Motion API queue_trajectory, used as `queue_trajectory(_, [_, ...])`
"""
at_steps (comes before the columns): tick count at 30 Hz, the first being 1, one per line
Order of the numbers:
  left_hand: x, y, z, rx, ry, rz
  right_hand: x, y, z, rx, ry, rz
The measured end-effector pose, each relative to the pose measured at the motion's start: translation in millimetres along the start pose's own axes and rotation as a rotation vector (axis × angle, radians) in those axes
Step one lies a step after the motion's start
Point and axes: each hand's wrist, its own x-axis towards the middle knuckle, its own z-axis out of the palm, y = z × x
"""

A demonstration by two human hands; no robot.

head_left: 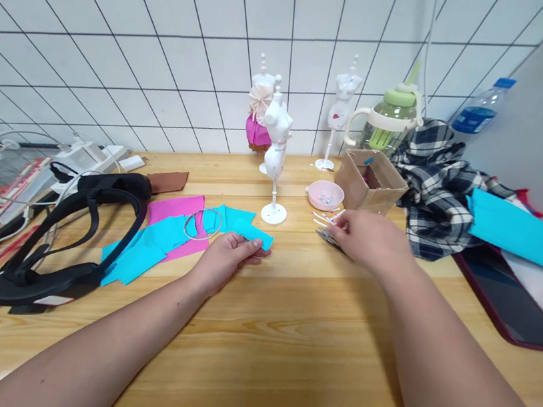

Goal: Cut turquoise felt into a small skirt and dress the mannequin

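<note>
My left hand (226,259) rests on the wooden table (282,340), fingers curled and pinching the end of a teal fabric strip (243,225). More teal cloth (143,253) and a pink cloth (176,209) lie to its left, with a thin ring (202,224) on top. My right hand (366,238) lies with bent fingers on small dark metal tools (326,237), beside several white and pink sticks (323,217). A bare white mini mannequin (276,157) stands between the hands.
A pink dish (326,195) and an open cardboard box (370,180) sit behind my right hand. Two more mannequins (260,111) stand by the tiled wall. A black headset (69,236) and cables lie left; plaid cloth (436,179), jug, bottle and phone right.
</note>
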Motion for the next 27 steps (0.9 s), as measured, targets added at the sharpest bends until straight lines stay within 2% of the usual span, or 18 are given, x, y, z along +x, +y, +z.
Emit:
queue_trajectory(3, [2,-2,-1.6,0.033,0.005,-0.004,6,20,-2,-0.154,-0.072,0.034])
queue_trajectory(6, [3,-3,-3.0,0.069,0.002,0.001,10,20,10,-0.140,-0.149,0.033])
queue_trajectory(9, [3,-2,-4.0,0.049,-0.013,-0.009,12,16,18,-0.121,-0.166,0.019])
queue_trajectory(11, [3,-2,-3.6,0.011,-0.010,-0.022,12,12,17,-0.083,-0.122,-0.022])
queue_trajectory(13, [3,0,-2.6,-0.062,0.016,-0.031,8,3,15,0.024,-0.013,-0.120])
queue_trajectory(15, [3,3,-1.7,-0.176,0.060,-0.026,0,-12,17,0.221,0.116,-0.227])
queue_trajectory(16, [4,5,-1.6,-0.243,0.087,-0.016,-6,-22,20,0.349,0.127,-0.234])
queue_trajectory(19, [5,8,-2.0,-0.408,0.177,0.015,-23,-51,35,0.720,-0.081,-0.209])
queue_trajectory(22, [5,10,-1.5,-0.473,0.212,0.012,-35,-69,50,0.827,-0.248,-0.243])
queue_trajectory(24, [3,10,0.5,-0.491,0.188,0.005,-39,-73,55,0.780,-0.274,-0.321])
queue_trajectory(27, [-1,9,4.8,-0.528,0.123,-0.005,-43,-74,58,0.735,-0.241,-0.374])
